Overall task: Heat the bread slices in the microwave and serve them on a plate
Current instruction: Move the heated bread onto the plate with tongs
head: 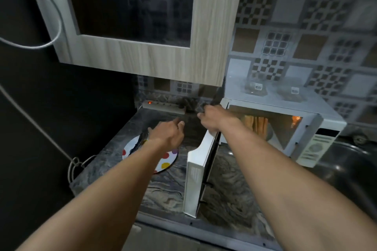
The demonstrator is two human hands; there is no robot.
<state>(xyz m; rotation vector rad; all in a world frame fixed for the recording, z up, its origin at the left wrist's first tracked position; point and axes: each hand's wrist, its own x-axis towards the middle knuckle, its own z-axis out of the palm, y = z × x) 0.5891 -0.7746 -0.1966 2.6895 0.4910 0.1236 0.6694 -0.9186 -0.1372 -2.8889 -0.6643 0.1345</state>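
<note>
Head view, middle: microwave door (pixel 195 171) is gripped by the right hand (pixel 210 120); left hand (pixel 169 133) is loose, empty. Bread slices (pixel 256 124) probably get lifted out next.

My white boxy microwave (pixel 326 126), golden-orange bread slices (pixel 256 124), white round plate (pixel 132 145) dotted red, yellow, purple, grey marbled stone counter (pixel 228 179)

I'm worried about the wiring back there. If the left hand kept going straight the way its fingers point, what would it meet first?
The left hand would probably reach the dark plugs on the power strip first, though depth is hard to judge from this one view.
</note>
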